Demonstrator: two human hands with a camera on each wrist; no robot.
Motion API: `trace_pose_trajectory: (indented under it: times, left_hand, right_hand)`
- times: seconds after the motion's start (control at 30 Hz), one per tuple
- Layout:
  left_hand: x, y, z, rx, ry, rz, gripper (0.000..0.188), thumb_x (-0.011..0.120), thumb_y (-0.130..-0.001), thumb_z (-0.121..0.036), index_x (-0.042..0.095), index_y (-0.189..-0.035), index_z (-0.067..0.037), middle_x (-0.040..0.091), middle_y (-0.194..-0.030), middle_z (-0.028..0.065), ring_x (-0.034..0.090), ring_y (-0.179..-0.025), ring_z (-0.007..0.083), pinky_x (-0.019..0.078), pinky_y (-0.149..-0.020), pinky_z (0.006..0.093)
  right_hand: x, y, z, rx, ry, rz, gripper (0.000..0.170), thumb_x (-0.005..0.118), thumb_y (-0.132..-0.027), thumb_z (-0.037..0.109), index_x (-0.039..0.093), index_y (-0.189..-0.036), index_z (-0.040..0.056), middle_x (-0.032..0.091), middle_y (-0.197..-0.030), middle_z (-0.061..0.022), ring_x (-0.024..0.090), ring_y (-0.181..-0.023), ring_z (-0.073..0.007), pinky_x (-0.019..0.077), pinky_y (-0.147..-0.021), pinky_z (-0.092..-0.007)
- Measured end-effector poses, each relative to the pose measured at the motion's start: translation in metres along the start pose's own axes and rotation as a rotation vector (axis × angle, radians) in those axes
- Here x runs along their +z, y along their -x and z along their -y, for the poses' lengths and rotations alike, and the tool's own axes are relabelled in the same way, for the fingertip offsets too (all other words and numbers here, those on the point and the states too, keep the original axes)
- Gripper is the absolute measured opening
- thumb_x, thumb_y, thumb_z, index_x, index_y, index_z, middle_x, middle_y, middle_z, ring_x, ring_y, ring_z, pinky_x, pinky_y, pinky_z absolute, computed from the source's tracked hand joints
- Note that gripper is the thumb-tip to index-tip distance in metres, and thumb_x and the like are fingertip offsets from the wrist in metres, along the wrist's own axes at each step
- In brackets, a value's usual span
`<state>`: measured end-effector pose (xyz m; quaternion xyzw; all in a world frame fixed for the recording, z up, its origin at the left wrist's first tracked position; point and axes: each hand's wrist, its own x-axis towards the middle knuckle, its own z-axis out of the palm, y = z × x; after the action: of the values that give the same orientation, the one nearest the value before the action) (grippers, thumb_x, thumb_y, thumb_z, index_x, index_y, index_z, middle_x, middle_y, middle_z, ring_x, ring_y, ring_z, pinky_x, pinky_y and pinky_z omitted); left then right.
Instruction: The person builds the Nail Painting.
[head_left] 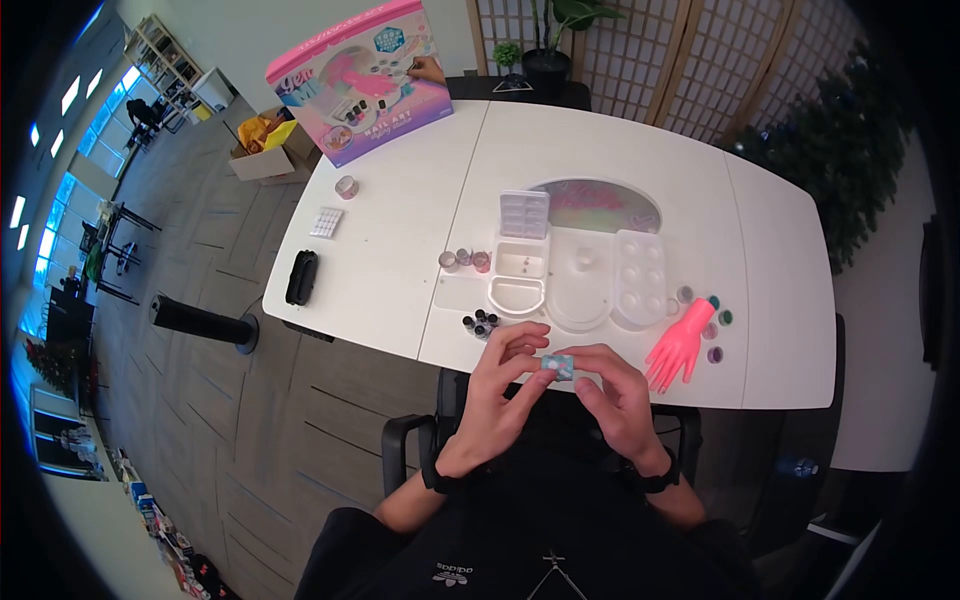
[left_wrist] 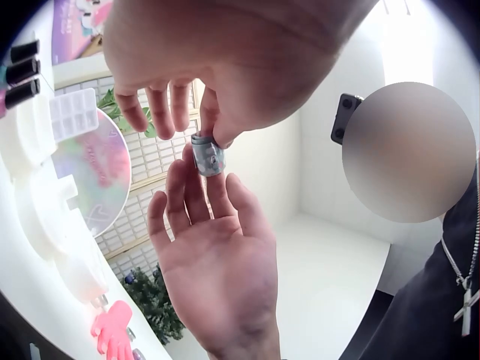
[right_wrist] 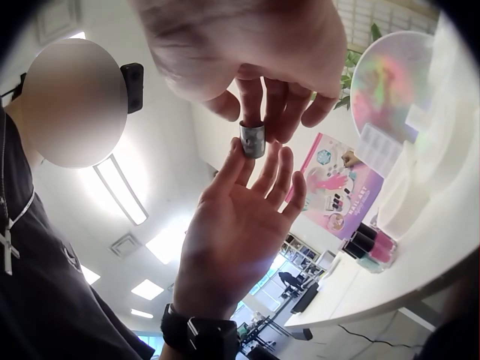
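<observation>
Evidently mid-handling, the left hand pinches a small patterned cylinder; the right hand, fingers loosely spread, touches it; it isn't yet down on the worktop.

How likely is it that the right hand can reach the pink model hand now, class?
Probably yes: the pink model hand lies on the table close beside the right hand, with nothing visible between them, though that hand would likely first have to leave the small patterned cylinder it touches.
</observation>
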<state>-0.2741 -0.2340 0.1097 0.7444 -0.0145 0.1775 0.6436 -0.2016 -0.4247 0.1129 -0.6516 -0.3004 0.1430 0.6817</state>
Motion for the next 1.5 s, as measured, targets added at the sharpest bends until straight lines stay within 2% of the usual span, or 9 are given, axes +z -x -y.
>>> trace_pose_trajectory:
  times: [0.2,0.33,0.43,0.63,0.83,0.93,1.17,1.33,1.5]
  left_hand:
    - [-0.001,0.0,0.007,-0.144,0.29,-0.01,0.005,0.073,-0.105,-0.002,0.077,-0.103,0.001,0.059,-0.148,0.0124,0.06,-0.132,0.0226,0.0497,-0.112,0.0393]
    - [-0.002,-0.002,0.012,-0.195,0.454,0.005,0.006,0.072,-0.106,-0.001,0.076,-0.103,0.002,0.06,-0.146,0.009,0.059,-0.132,0.018,0.0512,-0.11,0.0343]
    - [-0.005,-0.001,0.014,-0.296,0.569,0.013,0.01,0.068,-0.108,-0.003,0.077,-0.107,0.002,0.059,-0.148,0.0087,0.059,-0.132,0.0168,0.0495,-0.11,0.0332]
    - [-0.008,-0.005,0.013,-0.348,0.68,0.104,0.022,0.066,-0.109,-0.007,0.08,-0.126,-0.003,0.057,-0.155,0.0078,0.054,-0.139,0.0169,0.0417,-0.118,0.0364]
    - [-0.006,-0.005,0.008,-0.36,0.704,0.145,0.03,0.068,-0.106,-0.007,0.078,-0.134,-0.003,0.052,-0.16,0.0084,0.05,-0.147,0.0209,0.0364,-0.123,0.0414]
    - [-0.006,-0.004,0.012,-0.322,0.633,0.17,0.034,0.068,-0.106,-0.003,0.076,-0.138,-0.005,0.05,-0.161,0.0078,0.052,-0.145,0.0172,0.0436,-0.117,0.035]
    - [-0.002,-0.003,0.013,-0.301,0.607,0.155,0.034,0.069,-0.103,0.005,0.076,-0.135,-0.003,0.05,-0.16,0.009,0.052,-0.145,0.0181,0.0456,-0.116,0.0341]
    - [0.002,-0.003,0.013,-0.324,0.612,0.142,0.031,0.07,-0.103,0.005,0.076,-0.133,-0.003,0.05,-0.159,0.0088,0.055,-0.143,0.0172,0.0475,-0.115,0.0335]
    - [0.007,-0.005,0.011,-0.369,0.662,0.087,0.028,0.072,-0.101,0.006,0.08,-0.126,-0.003,0.052,-0.157,0.0074,0.058,-0.133,0.0133,0.0484,-0.107,0.0311]
  right_hand:
    - [0.002,-0.003,-0.003,0.08,-0.004,0.015,0.025,0.066,-0.101,-0.007,0.074,-0.124,-0.0033,0.075,-0.122,-0.0132,0.072,-0.113,-0.0239,0.0553,-0.102,-0.035]
    - [0.002,-0.005,-0.005,0.099,-0.001,0.025,0.023,0.067,-0.1,-0.008,0.074,-0.122,-0.0031,0.075,-0.118,-0.012,0.072,-0.108,-0.0219,0.055,-0.099,-0.0335]
    - [0.003,-0.007,-0.004,0.122,-0.005,0.003,0.022,0.07,-0.1,-0.006,0.074,-0.121,-0.003,0.076,-0.117,-0.0121,0.073,-0.108,-0.0215,0.055,-0.098,-0.0334]
    - [0.004,-0.011,-0.003,0.126,0.049,-0.072,0.02,0.077,-0.098,-0.004,0.077,-0.118,-0.0032,0.078,-0.112,-0.0119,0.074,-0.104,-0.0217,0.0561,-0.095,-0.0341]
    - [0.003,-0.014,-0.005,0.114,0.119,-0.14,0.017,0.083,-0.096,0.0,0.078,-0.113,-0.0019,0.078,-0.107,-0.011,0.074,-0.1,-0.0221,0.0567,-0.093,-0.0345]
    - [0.003,-0.014,-0.009,0.071,0.147,-0.156,0.016,0.084,-0.096,0.004,0.078,-0.11,-0.0008,0.076,-0.111,-0.0103,0.074,-0.101,-0.0219,0.0561,-0.094,-0.0348]
    - [0.001,-0.013,-0.018,0.0,0.185,-0.175,0.013,0.086,-0.096,0.009,0.078,-0.102,0.0009,0.067,-0.128,-0.0078,0.072,-0.105,-0.0199,0.0541,-0.098,-0.0353]
    - [0.003,-0.012,-0.023,-0.012,0.162,-0.196,0.014,0.087,-0.095,0.009,0.077,-0.098,0.0003,0.067,-0.127,-0.0079,0.07,-0.099,-0.0186,0.0543,-0.094,-0.0341]
    - [0.003,-0.013,-0.026,-0.051,0.169,-0.214,0.015,0.087,-0.094,0.008,0.075,-0.096,-0.0008,0.068,-0.124,-0.0081,0.067,-0.091,-0.0169,0.0544,-0.087,-0.0323]
